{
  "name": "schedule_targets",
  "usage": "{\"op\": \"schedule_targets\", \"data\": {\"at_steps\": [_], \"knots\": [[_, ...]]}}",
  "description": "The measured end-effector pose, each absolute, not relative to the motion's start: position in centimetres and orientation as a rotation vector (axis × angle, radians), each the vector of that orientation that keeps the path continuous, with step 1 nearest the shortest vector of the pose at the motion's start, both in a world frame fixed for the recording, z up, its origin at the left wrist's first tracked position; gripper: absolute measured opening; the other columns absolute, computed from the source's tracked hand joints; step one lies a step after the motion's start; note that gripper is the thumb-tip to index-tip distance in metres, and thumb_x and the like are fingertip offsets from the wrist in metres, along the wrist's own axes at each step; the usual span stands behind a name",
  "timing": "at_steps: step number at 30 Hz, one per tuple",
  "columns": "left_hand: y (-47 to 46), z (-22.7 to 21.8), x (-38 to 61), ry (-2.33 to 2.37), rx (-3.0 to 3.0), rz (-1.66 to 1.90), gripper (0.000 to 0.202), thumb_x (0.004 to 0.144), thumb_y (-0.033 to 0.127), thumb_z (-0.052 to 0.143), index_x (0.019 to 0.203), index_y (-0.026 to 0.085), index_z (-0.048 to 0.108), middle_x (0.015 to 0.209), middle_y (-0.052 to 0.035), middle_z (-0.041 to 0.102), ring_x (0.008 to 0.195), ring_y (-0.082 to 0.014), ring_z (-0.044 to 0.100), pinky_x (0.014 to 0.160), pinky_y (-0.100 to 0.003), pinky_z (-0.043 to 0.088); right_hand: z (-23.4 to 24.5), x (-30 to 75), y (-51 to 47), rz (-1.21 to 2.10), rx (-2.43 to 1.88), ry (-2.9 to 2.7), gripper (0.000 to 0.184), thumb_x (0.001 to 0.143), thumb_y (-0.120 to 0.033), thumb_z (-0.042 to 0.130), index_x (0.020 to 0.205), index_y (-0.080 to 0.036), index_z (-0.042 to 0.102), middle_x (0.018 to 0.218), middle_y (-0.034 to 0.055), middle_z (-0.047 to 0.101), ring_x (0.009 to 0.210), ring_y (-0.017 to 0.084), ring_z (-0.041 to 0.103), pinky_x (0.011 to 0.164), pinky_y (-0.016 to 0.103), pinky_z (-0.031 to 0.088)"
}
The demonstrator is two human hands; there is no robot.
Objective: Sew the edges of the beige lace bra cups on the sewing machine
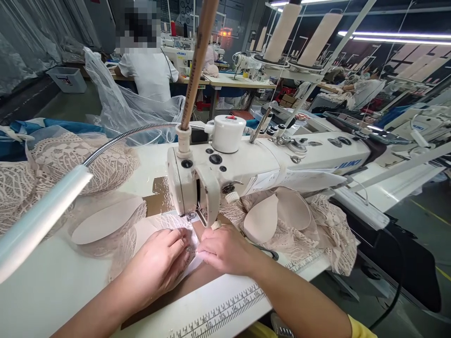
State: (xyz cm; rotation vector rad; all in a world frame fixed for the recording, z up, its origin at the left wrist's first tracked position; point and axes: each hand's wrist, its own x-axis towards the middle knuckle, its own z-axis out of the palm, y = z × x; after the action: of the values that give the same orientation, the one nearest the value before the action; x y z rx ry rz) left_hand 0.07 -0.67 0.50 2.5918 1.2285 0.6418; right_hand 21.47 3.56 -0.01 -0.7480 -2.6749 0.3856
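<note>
My left hand (160, 265) lies curled on pale lace fabric (172, 225) just in front of the needle area (192, 217) of a white sewing machine (225, 171). Its fingers press the fabric down. My right hand (225, 249) sits beside it, fingers pinched together on the edge of the same lace piece. Both hands meet under the machine head. A beige foam cup (105, 220) with lace lies left of my hands.
A heap of lace pieces (52, 164) is at the far left, more cups and lace (292, 220) right of the machine. A gooseneck lamp (42, 211) crosses the left foreground. A printed ruler (225, 312) runs along the table's front edge. Another person (150, 70) sits at a machine behind.
</note>
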Motion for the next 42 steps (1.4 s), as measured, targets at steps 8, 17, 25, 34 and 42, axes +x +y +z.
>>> {"op": "schedule_targets", "data": {"at_steps": [8,17,25,34,42], "knots": [[-0.6,0.6,0.1,1.242,2.711,0.453,0.025,0.095,0.021,0.040,0.103,0.015,0.063,0.103,-0.0122,0.065,0.082,-0.0233,0.060,0.070,-0.038,0.051,-0.3,21.3,3.4,0.375,-0.745,-2.649,0.019,0.085,-0.021,0.055,0.068,-0.017,0.064,0.068,0.0006,0.061,0.062,0.012,0.052,0.057,0.024,0.035],[-0.5,0.0,0.1,1.237,2.863,0.462,0.028,0.092,0.014,0.041,0.101,0.013,0.067,0.116,-0.0109,0.067,0.077,-0.0203,0.056,0.070,-0.037,0.050,-0.2,21.3,3.4,0.318,-0.740,-2.644,0.023,0.084,-0.020,0.055,0.061,-0.016,0.056,0.066,-0.0008,0.057,0.057,0.010,0.046,0.053,0.024,0.031],[-0.3,0.6,-0.1,1.255,2.797,0.403,0.029,0.093,0.016,0.041,0.107,0.013,0.066,0.116,-0.0131,0.066,0.079,-0.0223,0.056,0.070,-0.037,0.049,-0.1,21.2,3.2,0.304,-0.764,-2.666,0.024,0.088,-0.021,0.052,0.066,-0.017,0.060,0.069,0.0007,0.060,0.061,0.012,0.048,0.056,0.026,0.033],[0.0,0.6,-0.4,1.236,2.879,0.292,0.030,0.089,0.010,0.044,0.113,0.012,0.062,0.120,-0.0122,0.064,0.077,-0.0223,0.053,0.074,-0.041,0.044,-0.6,21.1,3.0,0.166,-0.751,-2.643,0.028,0.091,-0.022,0.050,0.064,-0.017,0.057,0.068,0.0002,0.057,0.061,0.012,0.045,0.057,0.026,0.031],[0.7,0.6,-0.9,1.286,2.810,0.266,0.028,0.091,0.015,0.041,0.110,0.014,0.062,0.107,-0.0128,0.066,0.079,-0.0229,0.052,0.075,-0.040,0.043,-0.6,20.6,3.2,0.118,-0.756,-2.653,0.029,0.091,-0.018,0.049,0.062,-0.017,0.052,0.064,-0.0016,0.051,0.058,0.011,0.041,0.056,0.026,0.027]]}}
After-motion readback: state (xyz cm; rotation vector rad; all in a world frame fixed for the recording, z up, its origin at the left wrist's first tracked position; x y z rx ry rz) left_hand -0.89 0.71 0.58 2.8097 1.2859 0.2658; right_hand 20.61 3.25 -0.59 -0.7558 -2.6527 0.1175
